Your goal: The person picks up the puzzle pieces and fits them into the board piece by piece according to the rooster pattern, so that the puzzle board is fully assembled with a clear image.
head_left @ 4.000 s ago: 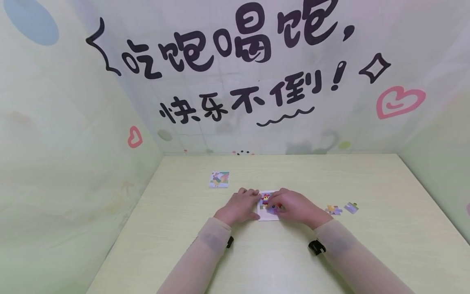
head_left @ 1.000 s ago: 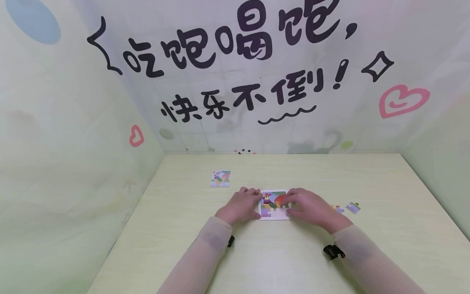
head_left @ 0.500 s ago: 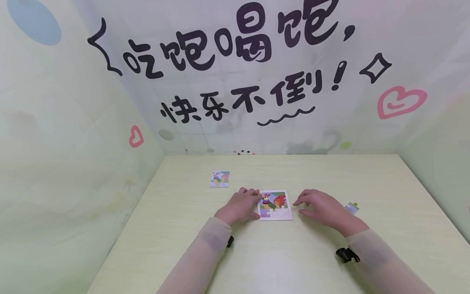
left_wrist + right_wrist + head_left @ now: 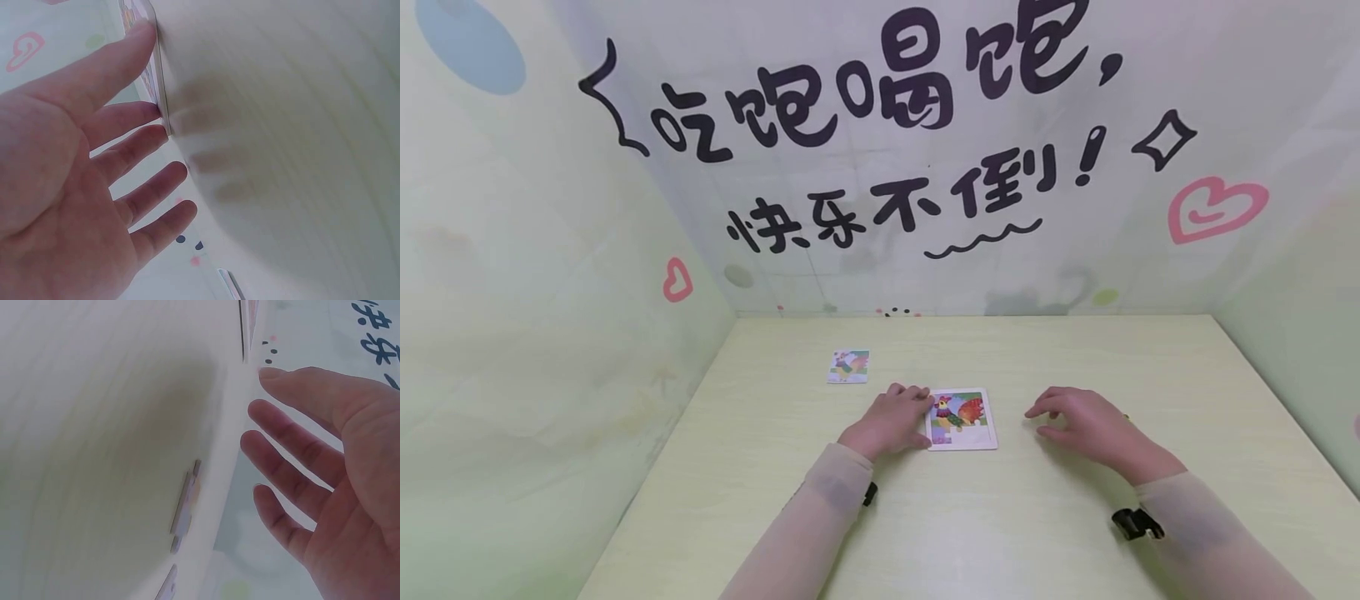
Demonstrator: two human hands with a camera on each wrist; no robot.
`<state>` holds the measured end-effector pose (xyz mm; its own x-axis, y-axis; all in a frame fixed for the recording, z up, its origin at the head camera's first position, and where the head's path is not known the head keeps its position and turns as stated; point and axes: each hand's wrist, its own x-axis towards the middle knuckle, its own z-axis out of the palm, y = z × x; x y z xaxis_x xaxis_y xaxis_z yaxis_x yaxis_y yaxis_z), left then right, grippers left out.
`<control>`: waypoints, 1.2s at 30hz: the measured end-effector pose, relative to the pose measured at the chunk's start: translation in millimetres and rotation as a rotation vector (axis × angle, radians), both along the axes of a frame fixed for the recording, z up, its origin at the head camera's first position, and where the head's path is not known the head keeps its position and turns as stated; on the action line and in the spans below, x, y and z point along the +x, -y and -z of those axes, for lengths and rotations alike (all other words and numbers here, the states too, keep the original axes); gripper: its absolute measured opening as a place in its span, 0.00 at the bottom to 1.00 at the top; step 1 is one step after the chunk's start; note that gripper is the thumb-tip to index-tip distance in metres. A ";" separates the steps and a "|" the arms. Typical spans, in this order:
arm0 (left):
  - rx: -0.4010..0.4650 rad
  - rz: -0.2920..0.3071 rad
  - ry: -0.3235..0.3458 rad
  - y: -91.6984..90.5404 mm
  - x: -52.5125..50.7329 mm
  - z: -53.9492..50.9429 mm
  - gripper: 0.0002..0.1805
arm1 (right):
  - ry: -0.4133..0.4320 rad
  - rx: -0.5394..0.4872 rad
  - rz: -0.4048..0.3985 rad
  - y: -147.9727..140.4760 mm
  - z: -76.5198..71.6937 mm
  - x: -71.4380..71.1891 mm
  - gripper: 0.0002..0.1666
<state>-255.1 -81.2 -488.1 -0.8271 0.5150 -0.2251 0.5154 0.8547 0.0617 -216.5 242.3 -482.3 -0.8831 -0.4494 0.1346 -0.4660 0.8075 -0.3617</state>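
A small jigsaw board [image 4: 991,440] with a white border lies on the table. Its rooster picture [image 4: 958,411] fills the upper part and lower left corner; the rest of the lower part is bare white. At the board's left edge, my left hand [image 4: 892,422] rests with thumb and fingertips touching it, the fingers nearly straight in the left wrist view. My right hand [image 4: 1086,425] hovers right of the board, fingers loosely bent and holding nothing. Two loose puzzle pieces lie below it in the right wrist view, one nearer [image 4: 184,506] and another [image 4: 167,582] at the bottom edge.
A square card [image 4: 848,367] with a paler rooster picture lies on the table, behind and left of the board. Printed fabric walls [image 4: 865,275] stand at the back and both sides of the pale wooden table [image 4: 955,525].
Since four seconds ago, pieces have been set in the board, filling the rooster's body and tail. My right hand has let go and moved right, covering the loose pieces. The left stays put.
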 end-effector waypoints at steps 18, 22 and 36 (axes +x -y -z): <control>0.016 -0.007 0.020 0.3 1.6 -2.5 0.42 | -0.027 0.012 0.033 -28.1 4.1 5.8 0.16; 0.013 -0.008 0.022 0.5 1.4 -2.5 0.43 | -0.026 0.035 0.048 -33.9 5.2 6.3 0.17; 0.004 -0.001 0.015 0.6 2.8 -5.6 0.43 | -0.042 0.070 0.074 -49.0 7.8 7.0 0.12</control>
